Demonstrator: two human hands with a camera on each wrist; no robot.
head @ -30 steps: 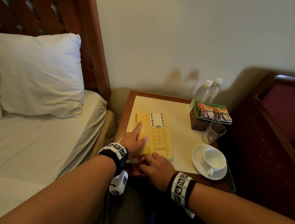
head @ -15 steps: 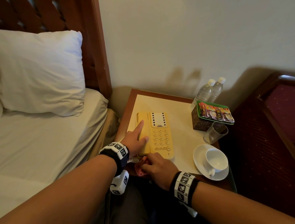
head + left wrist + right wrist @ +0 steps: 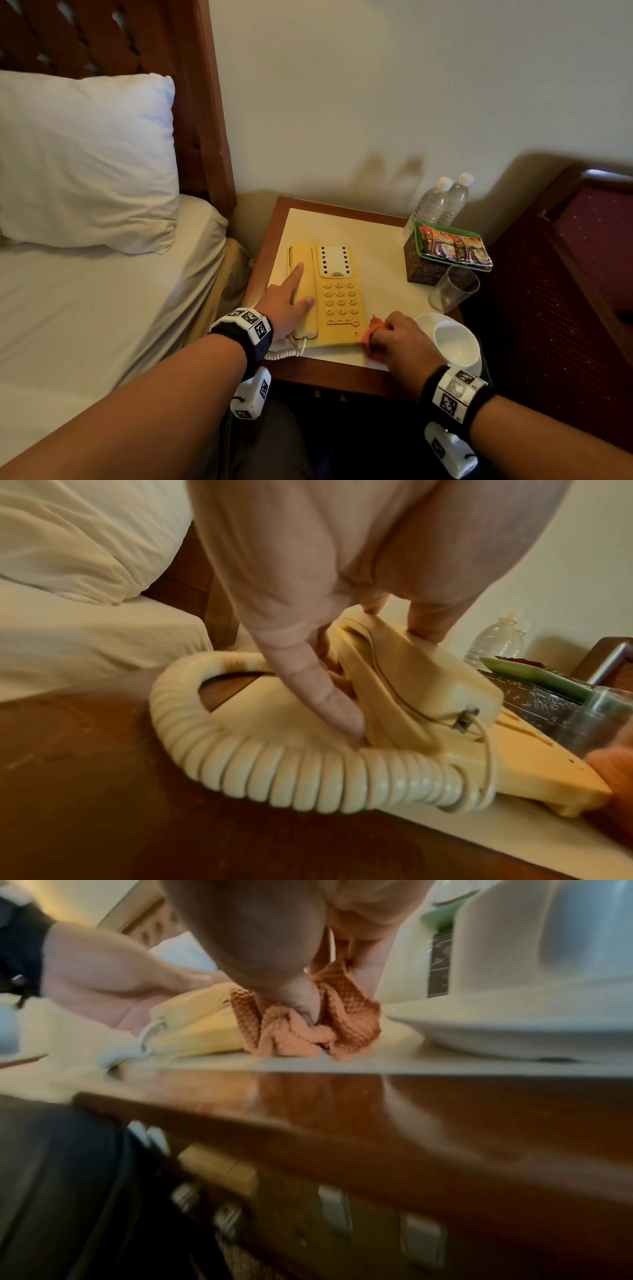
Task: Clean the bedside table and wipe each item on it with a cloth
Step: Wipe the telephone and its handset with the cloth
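A yellow desk phone point(image 3: 339, 301) lies on the bedside table point(image 3: 329, 377). My left hand point(image 3: 296, 291) holds its handset point(image 3: 411, 685) down in the cradle, forefinger stretched along the top, thumb and other fingers on either side. The coiled cord point(image 3: 274, 772) loops in front of the phone. My right hand point(image 3: 390, 335) grips a crumpled orange cloth point(image 3: 308, 1023) and presses it on the tabletop against the phone's front right corner, just left of the saucer point(image 3: 426, 320).
A white cup point(image 3: 455, 342) stands on the saucer at the front right. Behind it are an empty glass point(image 3: 452, 289), a dark box point(image 3: 423, 272) topped with sachets, and two water bottles point(image 3: 433, 204). The bed point(image 3: 85, 308) lies left, a dark red chair point(image 3: 582, 257) right.
My right hand has slid the cloth rightward along the phone's front edge, from near the cord to the front right corner. The left hand has stayed on the handset.
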